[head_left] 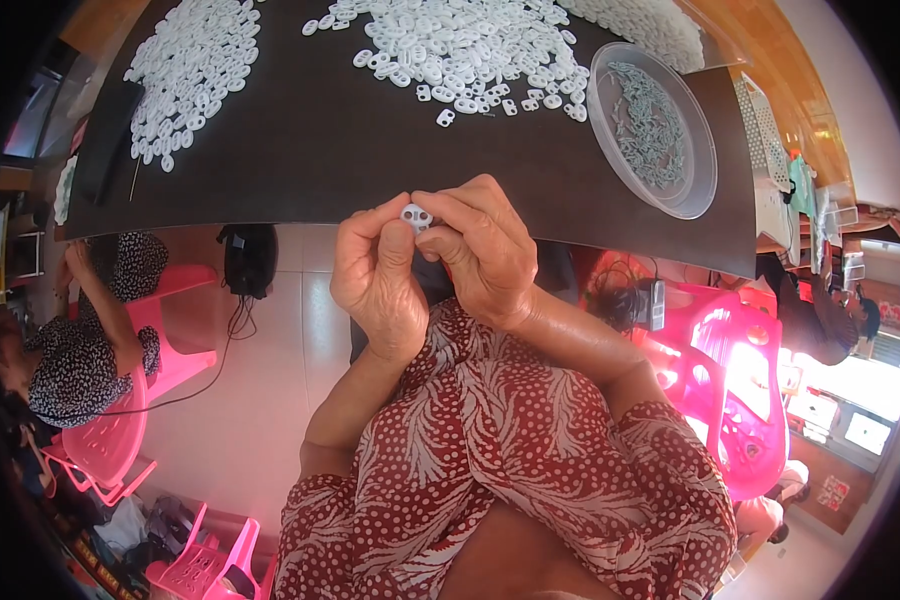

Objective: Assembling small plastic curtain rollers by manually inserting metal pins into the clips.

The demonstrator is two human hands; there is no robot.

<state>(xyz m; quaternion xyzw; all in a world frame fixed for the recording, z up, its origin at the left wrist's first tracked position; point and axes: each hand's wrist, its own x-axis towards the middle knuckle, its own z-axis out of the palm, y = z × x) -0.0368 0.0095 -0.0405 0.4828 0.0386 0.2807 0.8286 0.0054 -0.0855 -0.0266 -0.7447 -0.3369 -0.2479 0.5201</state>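
Note:
Between the fingertips of both hands is a small white plastic piece [417,216] with dark round holes, held just past the table's near edge. My left hand [381,270] pinches it from the left with thumb and forefinger. From the other side my right hand [483,245] grips it, fingers curled. Ahead lies a large heap of similar white plastic pieces [460,45], some loose at its near edge. Right of it stands a round clear plastic tub [703,168] with many small grey-green screw-like pieces [650,125] inside.
Another pile of white pieces [195,70] spreads over the dark table [300,165] at the far left, beside a long black object [110,140]. More white pieces [650,25] lie at the back right. Pink plastic chairs [110,430] and a seated person [85,370] are at left.

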